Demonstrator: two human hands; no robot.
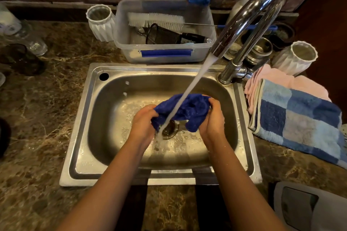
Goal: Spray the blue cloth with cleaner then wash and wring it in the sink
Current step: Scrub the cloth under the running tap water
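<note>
A wet dark blue cloth [189,109] is bunched up over the drain of the steel sink [82,118]. My left hand [143,121] grips its left end and my right hand [213,118] grips its right end, both inside the basin. Water runs from the chrome tap [249,15] in a slanted stream that hits the cloth near my left hand and splashes onto the drain [170,129]. Foam and droplets lie on the sink floor.
Behind the sink stands a clear plastic tub [165,30] with brushes and a mesh strainer. White ribbed vases [101,22] [297,58] flank it. A blue checked towel [300,118] over a pink one [277,78] lies on the right counter. Glasses [37,46] stand at left.
</note>
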